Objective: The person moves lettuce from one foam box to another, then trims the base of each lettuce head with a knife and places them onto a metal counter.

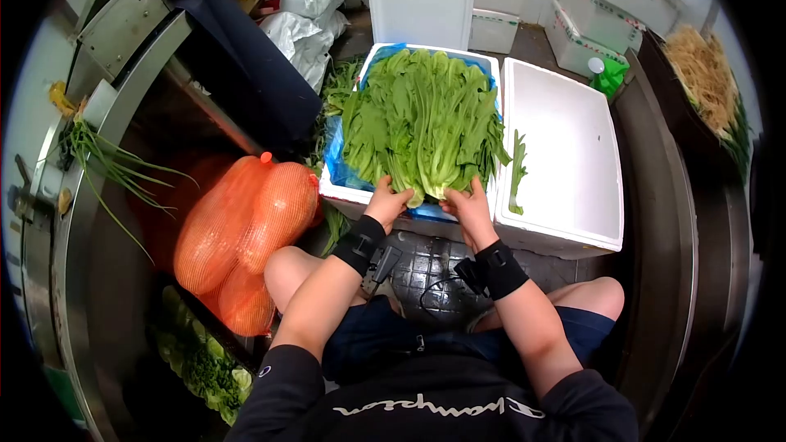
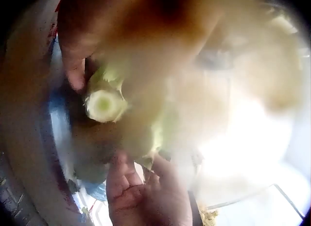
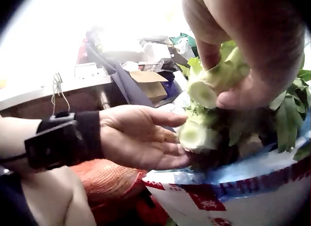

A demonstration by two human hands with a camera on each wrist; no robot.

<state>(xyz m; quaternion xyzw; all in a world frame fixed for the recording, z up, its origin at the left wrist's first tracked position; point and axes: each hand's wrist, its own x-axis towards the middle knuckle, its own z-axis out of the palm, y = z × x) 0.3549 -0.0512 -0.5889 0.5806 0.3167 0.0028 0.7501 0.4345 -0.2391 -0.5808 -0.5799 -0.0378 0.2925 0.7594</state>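
A thick layer of long-leaved green lettuce (image 1: 426, 115) fills a white foam box (image 1: 348, 194) lined with blue plastic, its cut stalk ends toward the person. At the near rim, my left hand (image 1: 386, 203) holds a stalk end between thumb and fingers. My right hand (image 1: 470, 211) pinches another one beside it. In the right wrist view the pale round cut ends show: an upper stalk (image 3: 201, 93) at the right thumb, a lower stalk (image 3: 193, 135) at the left fingers. The left wrist view is largely blurred, with one cut stalk (image 2: 103, 106) sharp.
A second foam box (image 1: 565, 147) on the right contains a loose leaf (image 1: 517, 172). Orange mesh sacks (image 1: 237, 237) lie at the left knee. More lettuce (image 1: 205, 360) is low at left. Stacked foam boxes (image 1: 589, 8) and silver bags (image 1: 303, 16) stand behind. Metal counters flank both sides.
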